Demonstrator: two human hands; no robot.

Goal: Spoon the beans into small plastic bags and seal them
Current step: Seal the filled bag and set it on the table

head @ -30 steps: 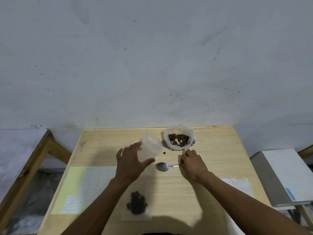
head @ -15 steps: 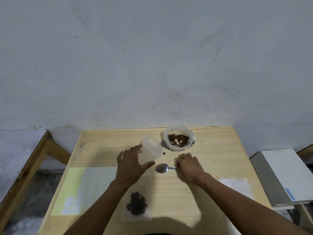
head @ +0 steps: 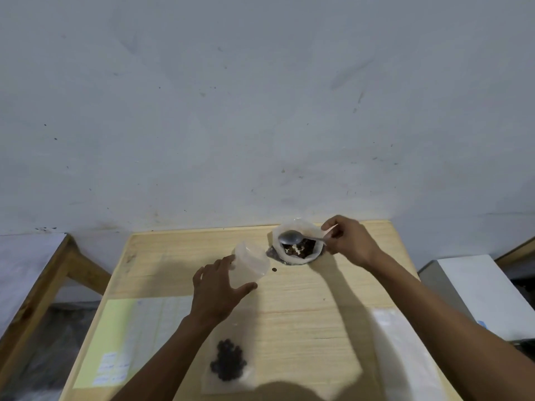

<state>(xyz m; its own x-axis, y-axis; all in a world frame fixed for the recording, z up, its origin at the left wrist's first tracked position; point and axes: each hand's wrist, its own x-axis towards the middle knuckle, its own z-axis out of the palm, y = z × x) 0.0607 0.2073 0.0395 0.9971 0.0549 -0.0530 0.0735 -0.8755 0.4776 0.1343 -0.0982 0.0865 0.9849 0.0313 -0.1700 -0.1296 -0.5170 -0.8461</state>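
Head view: spoon's handle end hidden inside the right hand (head: 348,240).
Right fingers pinch the spoon (head: 292,236) over the beans (head: 302,248); left hand (head: 215,287) grasps the clear cup (head: 250,263).

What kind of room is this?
Probably a plain workroom or storeroom, not a kitchen: a bare, scuffed wall, a simple wooden table, and printed sheets lying on it.

Two bare forearms, no sleeves; left hand (head: 215,290), right hand (head: 351,240) ungloved.
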